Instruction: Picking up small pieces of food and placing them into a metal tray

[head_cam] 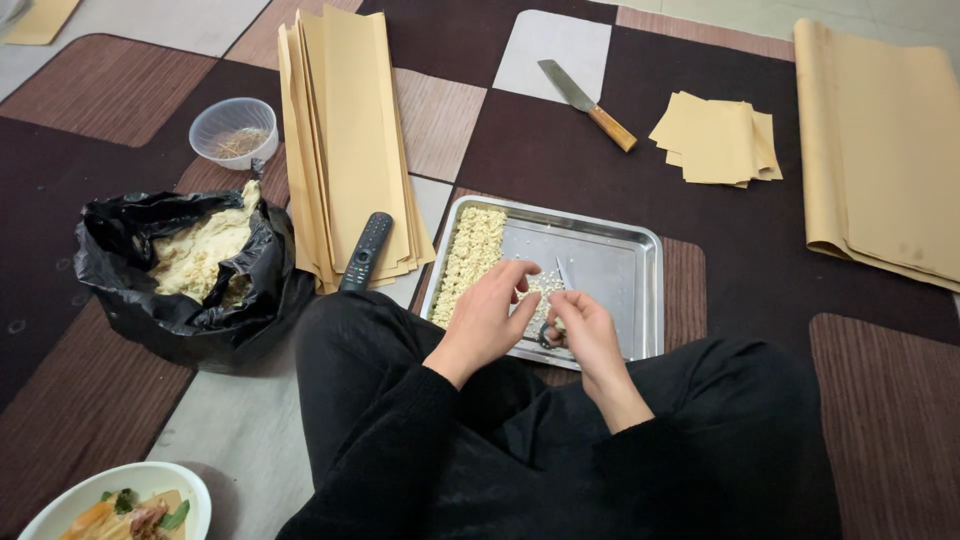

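I sit on the floor behind a shallow metal tray (620, 262). Rows of small pale pieces (468, 252) fill its left side, and a loose heap of them (540, 288) lies near the middle. My left hand (488, 312) hovers over the tray's near edge, fingers curled toward the heap and toward my right hand. My right hand (590, 338) grips small scissors (561, 275) with the blades pointing up and away. It also seems to pinch a small pale piece; what lies between the two hands is partly hidden.
A black bag of pale scraps (195, 262) sits at left, with a clear bowl (233, 130) behind it. Long tan sheets (350, 130) carry a remote control (365, 250). A knife (585, 103), cut tan squares (718, 140), a folded tan stack (885, 150) and a food bowl (125, 505) lie around.
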